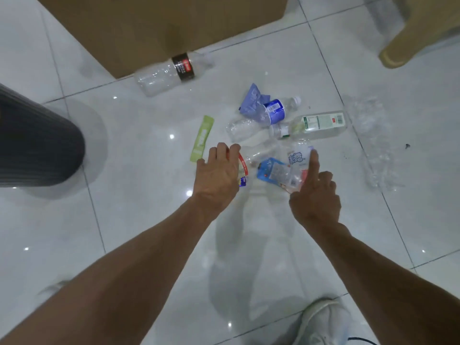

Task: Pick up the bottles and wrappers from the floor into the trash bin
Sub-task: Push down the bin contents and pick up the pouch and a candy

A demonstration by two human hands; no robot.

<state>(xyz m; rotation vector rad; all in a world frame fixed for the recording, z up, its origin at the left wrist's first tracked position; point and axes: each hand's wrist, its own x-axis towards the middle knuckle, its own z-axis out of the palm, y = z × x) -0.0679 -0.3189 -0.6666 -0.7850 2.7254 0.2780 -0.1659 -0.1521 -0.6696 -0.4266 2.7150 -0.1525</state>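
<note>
Litter lies on the white tiled floor. My left hand [219,173] curls over a clear bottle with a red label band [245,165]. My right hand [315,192] pinches a clear wrapper with blue print [281,170], its index finger stretched along the wrapper's right edge. Beyond the hands lie a clear crushed bottle [242,130], a blue-labelled bottle [273,110], a green-labelled bottle [318,124], a purple wrapper [254,98] and a green wrapper [202,138]. A dark-labelled bottle [171,70] rests against the cardboard box. The dark ribbed trash bin [37,140] stands at the left.
A large cardboard box [161,28] blocks the far side. A beige chair leg [410,41] stands at the top right. Crumpled clear plastic film [373,135] lies to the right. My white shoe [323,322] is at the bottom right.
</note>
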